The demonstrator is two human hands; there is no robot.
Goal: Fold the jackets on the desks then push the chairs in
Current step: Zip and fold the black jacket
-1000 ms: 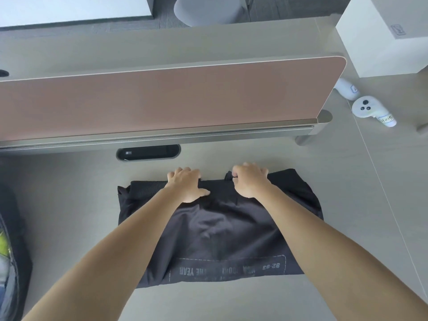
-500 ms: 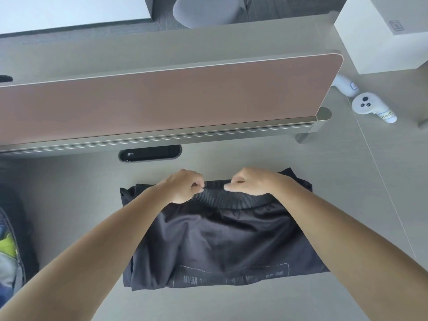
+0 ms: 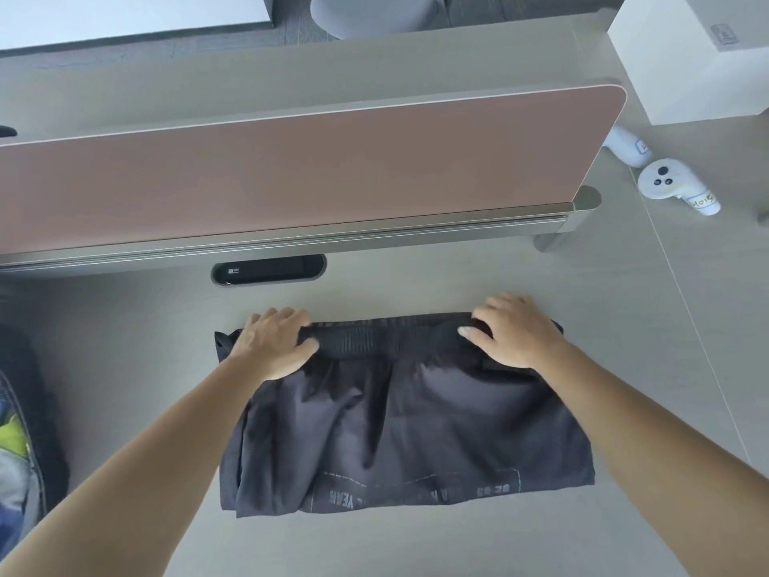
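Observation:
A dark grey jacket (image 3: 416, 431), folded into a wide rectangle with white lettering along its near edge, lies on the pale desk (image 3: 125, 368). Its black ribbed hem runs along the far edge. My left hand (image 3: 274, 343) rests flat on the left end of that hem, fingers spread. On the hem's right end lies my right hand (image 3: 512, 335), fingers over the far edge and thumb pointing inward. Neither hand visibly pinches the cloth.
A pink divider panel (image 3: 291, 172) on a metal rail stands just beyond the jacket, with a dark cable port (image 3: 268, 270) below it. Two white controllers (image 3: 666, 185) and a white box (image 3: 686, 56) sit at the right. A dark backpack (image 3: 16, 451) shows at the left edge.
Both hands pinched the ribbed hem near its middle, then slid apart to its two ends and flattened on it. The hem now lies stretched along the far edge.

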